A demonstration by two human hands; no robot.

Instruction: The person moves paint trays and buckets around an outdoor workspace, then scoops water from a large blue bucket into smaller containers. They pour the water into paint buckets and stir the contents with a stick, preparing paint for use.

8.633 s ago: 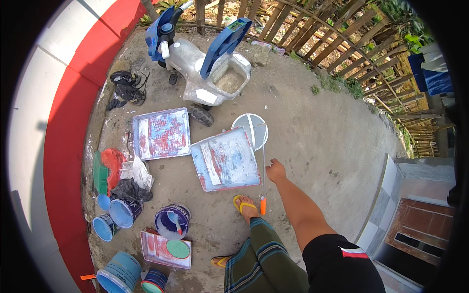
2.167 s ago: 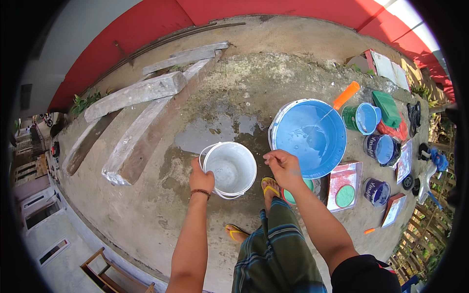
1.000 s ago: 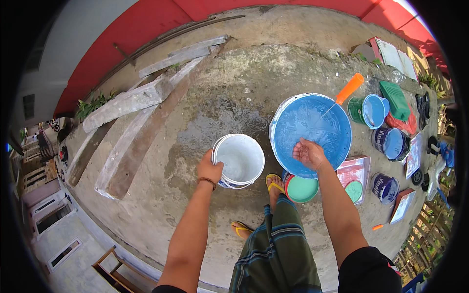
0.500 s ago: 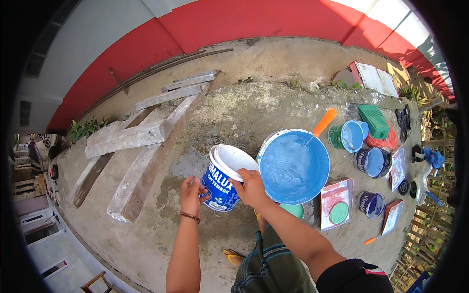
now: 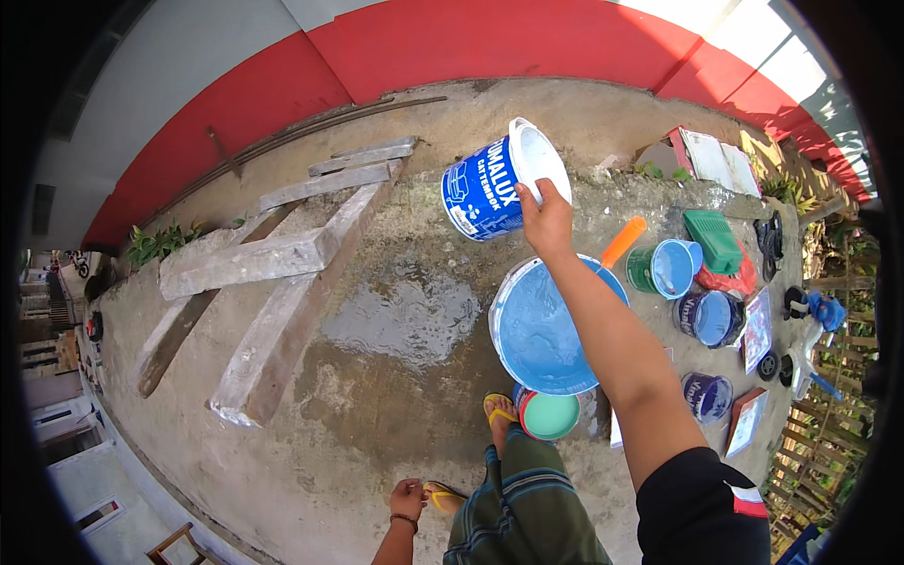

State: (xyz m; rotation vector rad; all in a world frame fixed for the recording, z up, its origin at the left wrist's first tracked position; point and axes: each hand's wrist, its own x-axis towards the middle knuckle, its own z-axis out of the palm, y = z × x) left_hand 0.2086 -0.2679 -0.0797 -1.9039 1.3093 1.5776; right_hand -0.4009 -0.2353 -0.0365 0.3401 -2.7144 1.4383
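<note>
Bright sunlight falls on a rough concrete floor (image 5: 311, 443) with a wet patch (image 5: 405, 320) at its middle. A red and grey wall (image 5: 395, 56) bounds its far edge. Weathered wooden beams (image 5: 273, 273) lie toward the left, and a wooden fence (image 5: 829, 443) stands at the right.

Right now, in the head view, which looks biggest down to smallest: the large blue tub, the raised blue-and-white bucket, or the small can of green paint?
1. Large blue tub, clearly the widest.
2. Blue-and-white bucket, gripped at its rim by the right hand; lifted nearer the camera, so it may look bigger than it is.
3. Green paint can, smallest.
</note>
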